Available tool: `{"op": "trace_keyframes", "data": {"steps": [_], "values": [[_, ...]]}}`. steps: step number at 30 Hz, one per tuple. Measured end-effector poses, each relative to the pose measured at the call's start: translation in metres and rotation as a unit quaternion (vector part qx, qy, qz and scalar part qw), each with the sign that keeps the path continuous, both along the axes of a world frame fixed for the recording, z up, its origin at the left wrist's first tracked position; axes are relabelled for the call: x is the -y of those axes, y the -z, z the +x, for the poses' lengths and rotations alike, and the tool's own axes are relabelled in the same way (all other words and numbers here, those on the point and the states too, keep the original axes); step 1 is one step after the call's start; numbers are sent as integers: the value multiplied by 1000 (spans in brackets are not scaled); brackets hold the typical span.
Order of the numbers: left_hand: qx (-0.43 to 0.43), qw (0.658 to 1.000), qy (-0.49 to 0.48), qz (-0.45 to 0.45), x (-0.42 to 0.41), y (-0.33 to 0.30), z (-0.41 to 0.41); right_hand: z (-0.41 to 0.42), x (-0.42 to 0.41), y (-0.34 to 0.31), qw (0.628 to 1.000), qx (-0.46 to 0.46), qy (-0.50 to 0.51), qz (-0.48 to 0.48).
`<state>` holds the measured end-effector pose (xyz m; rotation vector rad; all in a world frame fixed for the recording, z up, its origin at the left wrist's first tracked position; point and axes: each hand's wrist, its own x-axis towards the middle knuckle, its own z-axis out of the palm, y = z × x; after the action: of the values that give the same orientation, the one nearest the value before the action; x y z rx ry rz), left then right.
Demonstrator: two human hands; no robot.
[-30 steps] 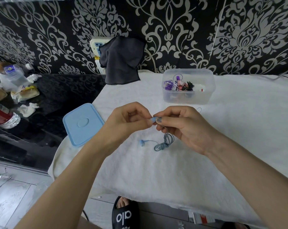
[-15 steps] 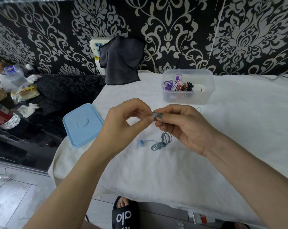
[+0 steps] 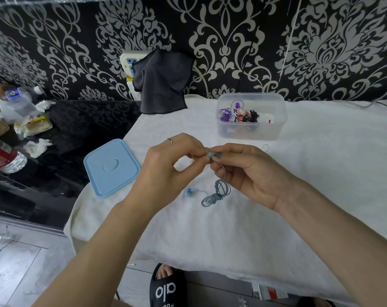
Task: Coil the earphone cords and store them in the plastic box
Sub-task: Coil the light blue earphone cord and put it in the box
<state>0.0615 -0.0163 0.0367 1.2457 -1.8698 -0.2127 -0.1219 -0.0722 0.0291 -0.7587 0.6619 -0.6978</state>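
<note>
Both my hands pinch one blue earbud (image 3: pixel 209 154) between thumb and fingers. The coiled cord (image 3: pixel 217 192) hangs below my right hand (image 3: pixel 243 173), nearer it than my left hand (image 3: pixel 166 171). The plastic box (image 3: pixel 252 131) sits beyond.

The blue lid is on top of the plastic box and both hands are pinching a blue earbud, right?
Not quite. The head view shows the blue lid lying flat on the white cloth, off the open plastic box. The left hand and right hand do pinch the blue earbud.
</note>
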Motion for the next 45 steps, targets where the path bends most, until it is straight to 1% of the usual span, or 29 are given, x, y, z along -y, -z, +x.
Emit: {"op": "trace_keyframes", "data": {"steps": [4,8,12,22,28,33,36,39,40,41,42,43,44,45], "values": [[2,1000,5,12,-1,-2,1,1,-1,-2,1000,-6,-3,-5],[-2,998,5,55,-2,-3,3,3,-4,-1,999,-31,-6,-33],[2,997,7,81,-1,-2,5,5,-6,-2,999,-22,-12,-21],[28,998,-11,63,-2,-4,9,7,-6,-2,998,21,-42,48],[47,996,-10,69,0,2,9,7,-4,3,996,9,-27,89],[65,995,-15,71,3,9,13,7,-1,4,996,-9,-38,76],[72,994,-19,82,4,13,14,7,1,5,996,-2,-23,90],[80,992,-24,90,5,15,13,8,5,8,997,-18,-3,74],[86,991,-28,98,6,16,14,8,6,10,998,-36,5,55],[95,988,-35,116,6,18,15,7,7,13,997,-73,9,19],[105,983,-44,146,7,20,17,6,7,17,989,-143,5,-46],[118,974,-53,184,7,23,20,5,7,22,959,-250,-9,-137],[131,964,-58,223,7,26,22,3,5,27,904,-357,-36,-231],[142,953,-60,260,7,30,23,3,3,32,850,-423,-70,-307]]}}
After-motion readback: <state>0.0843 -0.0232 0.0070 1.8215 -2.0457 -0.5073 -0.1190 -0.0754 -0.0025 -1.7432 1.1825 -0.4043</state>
